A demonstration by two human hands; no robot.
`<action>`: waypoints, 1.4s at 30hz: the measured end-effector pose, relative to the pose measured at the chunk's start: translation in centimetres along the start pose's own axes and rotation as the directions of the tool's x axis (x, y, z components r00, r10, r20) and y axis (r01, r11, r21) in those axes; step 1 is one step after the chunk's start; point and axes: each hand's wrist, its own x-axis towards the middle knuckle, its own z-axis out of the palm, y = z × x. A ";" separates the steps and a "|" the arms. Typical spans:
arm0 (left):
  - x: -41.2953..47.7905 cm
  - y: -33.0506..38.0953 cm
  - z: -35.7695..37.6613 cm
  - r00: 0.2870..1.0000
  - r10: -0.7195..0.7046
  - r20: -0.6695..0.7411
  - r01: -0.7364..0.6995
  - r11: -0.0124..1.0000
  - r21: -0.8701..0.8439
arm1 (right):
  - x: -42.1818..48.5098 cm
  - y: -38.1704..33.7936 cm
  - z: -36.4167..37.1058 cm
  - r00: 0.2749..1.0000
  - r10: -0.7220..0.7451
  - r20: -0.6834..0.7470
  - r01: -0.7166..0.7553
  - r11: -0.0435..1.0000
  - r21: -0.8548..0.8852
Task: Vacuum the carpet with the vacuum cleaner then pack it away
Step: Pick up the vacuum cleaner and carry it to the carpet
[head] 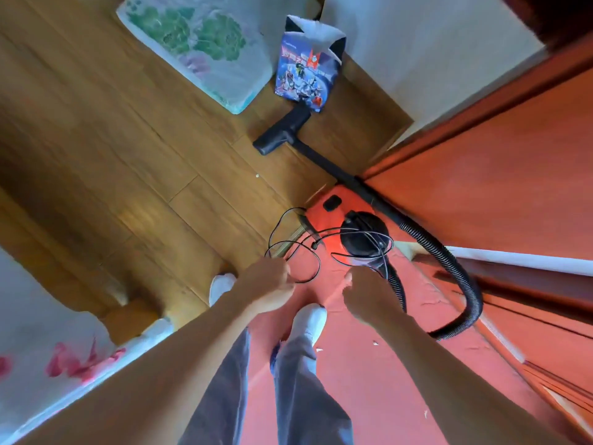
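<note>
Since the cord is limp and light, my left hand pinches its loops; right hand curls beside it, hold unclear.

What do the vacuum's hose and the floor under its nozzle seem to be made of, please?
The hose looks like matte black flexible plastic, given its close ribbing and easy curve. The floor looks like wood or wood-look laminate with a sheen: plank seams and grain show.
</note>
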 end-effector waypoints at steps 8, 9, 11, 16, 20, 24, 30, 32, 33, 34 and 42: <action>14.7 -2.9 3.7 0.998 0.047 0.034 -0.048 0.998 0.051 | 13.5 0.7 3.2 0.950 -0.053 -0.306 0.022 0.994 -0.105; 15.8 -3.1 3.9 0.998 0.047 0.044 -0.050 0.998 0.046 | 15.2 1.1 3.5 0.928 -0.085 -0.362 0.044 0.992 -0.122; 17.6 -3.5 4.4 0.997 0.048 0.063 -0.050 0.998 0.026 | 17.9 1.8 4.3 0.920 -0.136 -0.368 0.058 0.975 -0.214; 19.1 -4.8 7.1 0.993 0.042 0.106 -0.025 0.987 -0.159 | 19.9 3.2 6.1 0.883 -0.264 -0.388 -0.078 0.732 -0.676; 18.3 -5.4 9.0 0.973 -0.081 0.216 0.187 0.825 -0.533 | 19.9 5.5 6.7 0.883 -0.335 -0.330 -0.021 0.673 -0.740; 17.4 -6.0 10.4 0.950 -0.192 0.247 0.311 0.672 -0.673 | 18.7 7.0 9.6 0.914 -0.256 -0.316 0.005 0.784 -0.620; 17.3 -5.4 11.0 0.877 -0.233 0.419 0.473 0.281 -0.835 | 13.7 2.7 14.6 0.942 -0.028 -0.335 0.106 0.971 0.216; 17.1 -5.2 11.2 0.833 -0.139 0.535 0.552 0.151 -0.820 | 11.9 -0.9 15.6 0.957 -0.015 -0.289 0.165 0.850 0.501; 17.0 -5.2 11.4 0.816 -0.072 0.574 0.578 0.083 -0.812 | 11.4 -2.4 16.0 0.963 -0.007 -0.268 0.172 0.785 0.596; 17.0 -5.1 11.6 0.808 -0.018 0.589 0.589 -0.008 -0.808 | 10.9 -3.6 16.4 0.964 -0.007 -0.264 0.180 0.749 0.638; 16.4 -6.2 9.0 0.906 -0.147 0.397 0.297 -0.446 -0.844 | 12.4 -2.0 18.9 0.822 0.564 -0.076 -0.214 0.430 0.877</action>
